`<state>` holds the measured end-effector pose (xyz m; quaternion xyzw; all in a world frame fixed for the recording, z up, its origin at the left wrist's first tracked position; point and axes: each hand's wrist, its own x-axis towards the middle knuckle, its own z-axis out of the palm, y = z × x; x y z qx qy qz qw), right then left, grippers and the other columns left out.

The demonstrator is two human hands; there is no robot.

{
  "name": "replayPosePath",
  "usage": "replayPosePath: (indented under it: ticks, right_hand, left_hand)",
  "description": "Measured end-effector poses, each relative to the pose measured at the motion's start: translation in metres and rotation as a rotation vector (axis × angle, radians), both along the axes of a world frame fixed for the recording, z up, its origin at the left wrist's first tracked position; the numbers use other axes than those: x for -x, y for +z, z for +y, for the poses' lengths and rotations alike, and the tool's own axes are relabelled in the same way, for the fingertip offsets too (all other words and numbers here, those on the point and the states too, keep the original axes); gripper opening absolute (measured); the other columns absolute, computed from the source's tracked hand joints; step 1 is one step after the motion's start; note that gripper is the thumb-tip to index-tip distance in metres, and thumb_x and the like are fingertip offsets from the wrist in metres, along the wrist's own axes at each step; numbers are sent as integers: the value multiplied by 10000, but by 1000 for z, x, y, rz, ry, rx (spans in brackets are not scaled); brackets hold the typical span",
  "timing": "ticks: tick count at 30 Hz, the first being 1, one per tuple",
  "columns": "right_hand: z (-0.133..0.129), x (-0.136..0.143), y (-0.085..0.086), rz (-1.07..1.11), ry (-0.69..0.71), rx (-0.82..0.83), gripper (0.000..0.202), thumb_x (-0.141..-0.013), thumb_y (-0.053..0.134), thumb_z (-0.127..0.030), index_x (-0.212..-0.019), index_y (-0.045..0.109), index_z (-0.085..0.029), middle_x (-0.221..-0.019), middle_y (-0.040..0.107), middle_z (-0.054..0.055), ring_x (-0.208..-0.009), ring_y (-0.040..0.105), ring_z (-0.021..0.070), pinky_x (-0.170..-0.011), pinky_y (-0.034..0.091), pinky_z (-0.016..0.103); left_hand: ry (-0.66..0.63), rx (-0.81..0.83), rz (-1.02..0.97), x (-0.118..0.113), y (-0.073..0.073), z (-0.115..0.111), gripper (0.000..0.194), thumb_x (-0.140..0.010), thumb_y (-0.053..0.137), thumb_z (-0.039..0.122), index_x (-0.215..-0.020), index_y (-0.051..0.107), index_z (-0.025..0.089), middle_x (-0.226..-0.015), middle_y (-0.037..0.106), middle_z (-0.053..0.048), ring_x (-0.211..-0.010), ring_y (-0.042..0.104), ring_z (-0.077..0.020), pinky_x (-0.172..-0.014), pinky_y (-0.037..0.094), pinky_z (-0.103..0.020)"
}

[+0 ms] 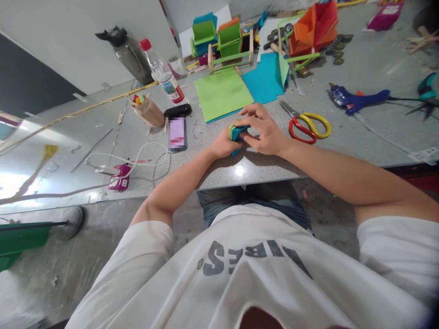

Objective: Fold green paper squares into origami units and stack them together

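1. Two-handed hold on a small green-and-blue stack (237,132), seemingly folded paper, just nearside of the green sheet (222,93).
2. Cupped from the left by the left hand (224,145), pinched from the right by the right hand (263,130); exact contact at hidden fingertips impossible to tell.
3. Main risk, as judged: slippage or fanning of layers, through uneven pinch.
4. Lesser risk: displacement of green sheet, through stray right-hand fingers near its edge.
5. Also possible: contact with scissors (306,128), right of green sheet, through wide right-hand sweep.
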<state>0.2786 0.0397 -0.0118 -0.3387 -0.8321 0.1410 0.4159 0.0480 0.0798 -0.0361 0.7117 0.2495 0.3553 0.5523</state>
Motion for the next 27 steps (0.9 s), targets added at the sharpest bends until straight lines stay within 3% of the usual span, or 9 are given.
replayPosePath:
  ticks: [6, 12, 19, 23, 27]
  right_hand:
    - [11, -5, -5, -46, 12, 1, 447, -1076, 812, -535, -1493, 828, -375, -1729, 633, 146, -1573, 605, 499, -1365, 494, 821]
    - [6, -6, 8, -38, -10, 38, 329, -1054, 848, -588, -1283, 790, -360, -1652, 687, 147, -1541, 610, 502, -1349, 507, 832]
    - [3, -8, 18, -118, -36, 84, 269, -1064, 840, -559, -1223, 743, -365, -1653, 743, 123, -1544, 592, 496, -1370, 450, 838]
    - [12, -14, 17, -109, -35, -34, 227, -1015, 857, -489, -1095, 730, -319, -1572, 766, 134, -1468, 657, 500, -1290, 491, 826]
    - [17, -21, 24, -77, -29, -12, 280, -981, 919, -488, -1019, 707, -309, -1466, 816, 139, -1417, 715, 497, -1272, 513, 808]
  left_hand:
    - [-63, 134, 8, 3, -3, 1, 444, -722, 933, 206, -1113, 726, 245, -1152, 789, -52, -1200, 803, -291, -1196, 625, -517]
    - [-10, 116, -26, -1, 12, -11, 636, -636, 934, 162, -1232, 739, 267, -1201, 828, -61, -1208, 807, -311, -1084, 656, -451]
    - [-17, 142, -14, -3, 17, -16, 625, -646, 970, 209, -1219, 732, 289, -1009, 798, -7, -972, 788, -253, -937, 636, -425]
    - [-29, 118, -32, -2, 21, -15, 639, -643, 952, 202, -1252, 772, 274, -1054, 838, -14, -1019, 838, -265, -1024, 663, -442]
    - [-37, 186, -77, -3, 22, -15, 770, -624, 960, 203, -1368, 772, 263, -1133, 880, -36, -1041, 908, -290, -1040, 676, -437]
